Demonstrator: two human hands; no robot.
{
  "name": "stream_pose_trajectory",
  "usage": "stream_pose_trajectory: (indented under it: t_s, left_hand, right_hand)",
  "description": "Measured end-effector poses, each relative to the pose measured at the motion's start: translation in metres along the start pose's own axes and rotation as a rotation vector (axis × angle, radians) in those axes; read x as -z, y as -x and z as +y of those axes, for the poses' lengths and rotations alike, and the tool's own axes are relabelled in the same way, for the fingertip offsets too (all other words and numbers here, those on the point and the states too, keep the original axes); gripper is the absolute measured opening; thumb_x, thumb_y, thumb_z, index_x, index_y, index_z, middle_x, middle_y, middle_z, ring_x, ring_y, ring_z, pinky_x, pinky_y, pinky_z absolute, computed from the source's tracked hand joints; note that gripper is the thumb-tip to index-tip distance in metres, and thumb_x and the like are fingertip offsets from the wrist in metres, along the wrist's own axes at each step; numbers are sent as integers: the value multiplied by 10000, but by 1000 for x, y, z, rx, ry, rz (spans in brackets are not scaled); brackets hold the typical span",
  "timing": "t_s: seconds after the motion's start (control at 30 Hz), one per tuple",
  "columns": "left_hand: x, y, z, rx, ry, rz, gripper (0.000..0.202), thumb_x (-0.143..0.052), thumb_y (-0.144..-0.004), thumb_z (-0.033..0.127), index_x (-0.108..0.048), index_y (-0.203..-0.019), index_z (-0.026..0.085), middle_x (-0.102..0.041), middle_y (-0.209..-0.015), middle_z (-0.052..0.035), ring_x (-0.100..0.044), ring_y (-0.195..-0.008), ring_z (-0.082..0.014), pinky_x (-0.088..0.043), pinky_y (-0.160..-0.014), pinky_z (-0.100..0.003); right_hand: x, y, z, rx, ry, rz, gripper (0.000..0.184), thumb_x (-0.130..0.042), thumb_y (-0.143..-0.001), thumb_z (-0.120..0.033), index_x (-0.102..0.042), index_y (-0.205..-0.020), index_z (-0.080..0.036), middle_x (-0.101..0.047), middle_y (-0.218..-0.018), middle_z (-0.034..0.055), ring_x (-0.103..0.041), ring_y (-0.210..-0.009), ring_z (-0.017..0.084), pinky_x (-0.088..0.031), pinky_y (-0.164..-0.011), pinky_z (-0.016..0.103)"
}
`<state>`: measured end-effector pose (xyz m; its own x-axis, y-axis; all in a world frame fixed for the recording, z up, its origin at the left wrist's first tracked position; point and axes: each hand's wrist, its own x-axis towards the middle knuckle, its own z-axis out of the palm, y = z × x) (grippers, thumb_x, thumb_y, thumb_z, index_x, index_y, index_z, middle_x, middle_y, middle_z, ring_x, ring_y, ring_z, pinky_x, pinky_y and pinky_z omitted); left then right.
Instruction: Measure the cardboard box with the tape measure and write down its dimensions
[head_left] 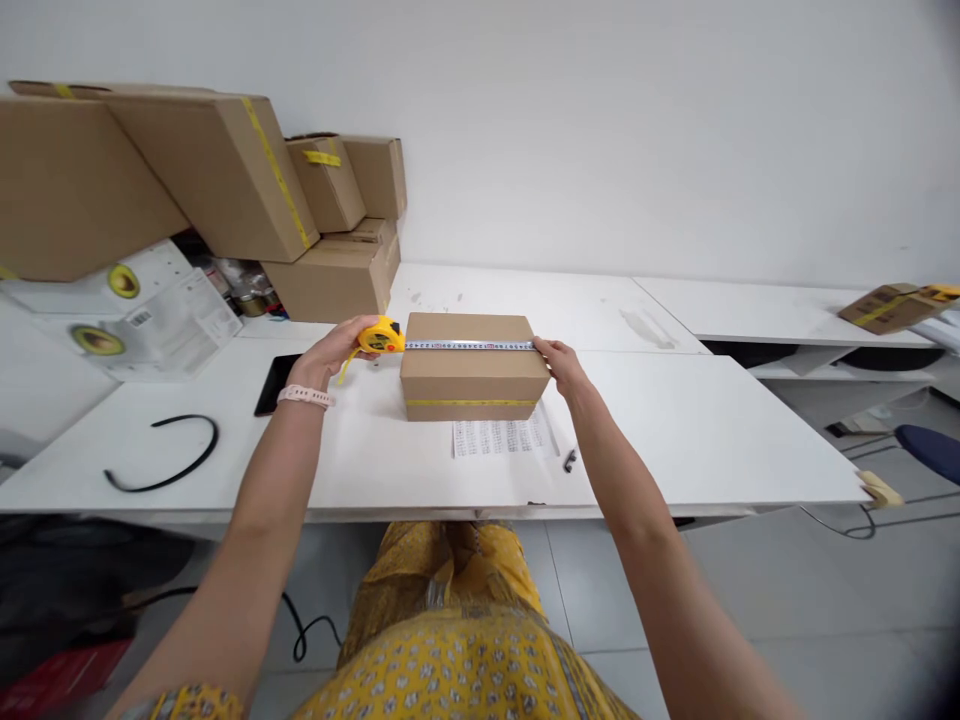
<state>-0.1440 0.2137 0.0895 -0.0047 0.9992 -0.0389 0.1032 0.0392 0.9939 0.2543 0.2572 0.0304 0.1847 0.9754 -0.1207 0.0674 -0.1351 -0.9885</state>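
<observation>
A closed cardboard box (474,386) with a yellow strip along its front stands on the white table. My left hand (341,348) grips a yellow tape measure (381,337) just off the box's left edge. The pulled-out blade (469,346) runs straight across the box top. At the right edge of the top, my right hand (559,362) pinches the blade's end between its fingers, against the box. A printed sheet (506,436) lies partly under the box's front, and a small black object (570,460) rests to the right of it.
Several cardboard boxes (330,285) are stacked at the back left, beside a white carton with avocado pictures (150,310). A black phone-like slab (274,385) and a curved black band (214,440) lie on the table's left. Another small box (881,308) sits far right.
</observation>
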Motion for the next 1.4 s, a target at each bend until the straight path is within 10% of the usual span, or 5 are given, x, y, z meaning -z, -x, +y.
stream_pose_trajectory:
  t_s: [0.67,0.8,0.93,1.07,1.4]
  left_hand:
    - [-6,24,12,-82,-33,-21,541,-735,-744,546,-719,-1078,121,-754,-1058,-136,-690,-977,-267,-558,-696,-304]
    - [-46,83,5,-70,3,-165,666,-785,-761,430,-608,-1351,178,-739,-1150,-120,-707,-987,-257,-585,-797,-359]
    - [-131,145,-35,104,235,-508,626,-799,-742,397,-613,-1318,235,-673,-1234,-126,-702,-942,-246,-626,-813,-425]
    - [-198,162,-50,186,515,-456,492,-787,-771,404,-613,-1192,217,-617,-1240,-102,-676,-1026,-234,-600,-957,-466]
    - [-201,131,-13,159,592,-344,467,-771,-746,513,-645,-991,137,-613,-1045,-88,-635,-798,-166,-618,-817,-431]
  right_hand:
    - [-4,-3,-6,134,75,140,425,-778,-693,-518,-494,-587,-220,-541,-609,-18,-465,-618,125,-384,-602,290]
    - [-3,-16,-28,319,3,177,371,-682,-793,-553,-556,-685,-221,-594,-708,-4,-518,-720,148,-438,-722,307]
    - [-26,-26,-47,460,243,-20,286,-629,-847,-489,-631,-765,-215,-664,-887,38,-561,-924,200,-449,-908,359]
    - [-61,-35,-57,520,599,-183,252,-528,-926,-400,-679,-848,-213,-690,-1119,89,-490,-1206,277,-364,-1071,454]
    - [-83,-56,-58,381,850,-120,285,-455,-952,-364,-699,-948,-218,-737,-1066,92,-600,-1049,261,-422,-994,427]
